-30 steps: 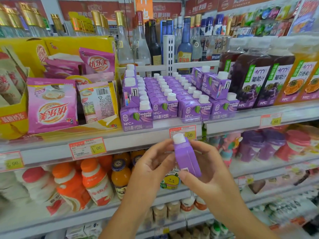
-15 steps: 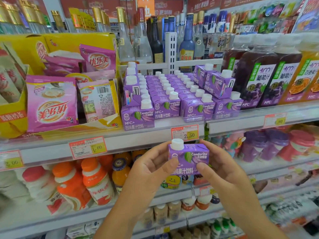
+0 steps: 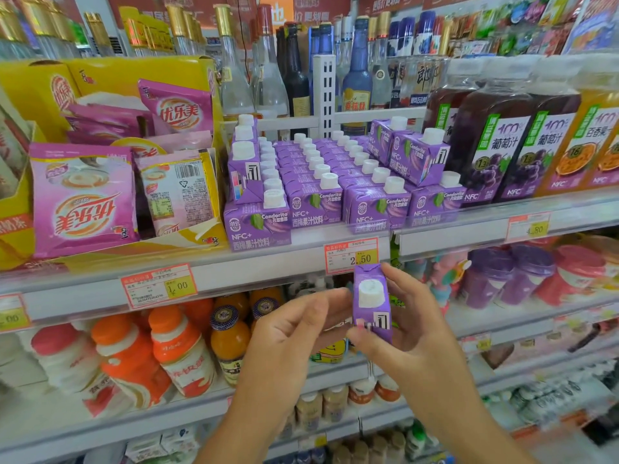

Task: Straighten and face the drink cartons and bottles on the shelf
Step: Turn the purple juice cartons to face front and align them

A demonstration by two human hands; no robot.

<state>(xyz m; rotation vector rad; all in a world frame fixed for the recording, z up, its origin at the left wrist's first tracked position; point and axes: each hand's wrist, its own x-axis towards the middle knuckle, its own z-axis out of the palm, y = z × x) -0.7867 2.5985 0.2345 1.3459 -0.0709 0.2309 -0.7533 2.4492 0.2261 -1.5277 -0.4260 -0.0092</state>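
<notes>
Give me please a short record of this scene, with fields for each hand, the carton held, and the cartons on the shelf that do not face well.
held carton: purple, cap toward the camera, just below the shelf edge
right hand: grips the held carton, thumb low, fingers behind
left hand: fingers curled beside its left side; contact unclear
shelf rows: purple cartons, fronts outward
out of line: left stack turned side-on; right carton tilted on top of the rows
neighbours: juice bottles right, pink sachets left

"Condorito" and "NFC+" on purple cartons (image 3: 258,226) — "2.50" on price tag (image 3: 351,256)
</notes>
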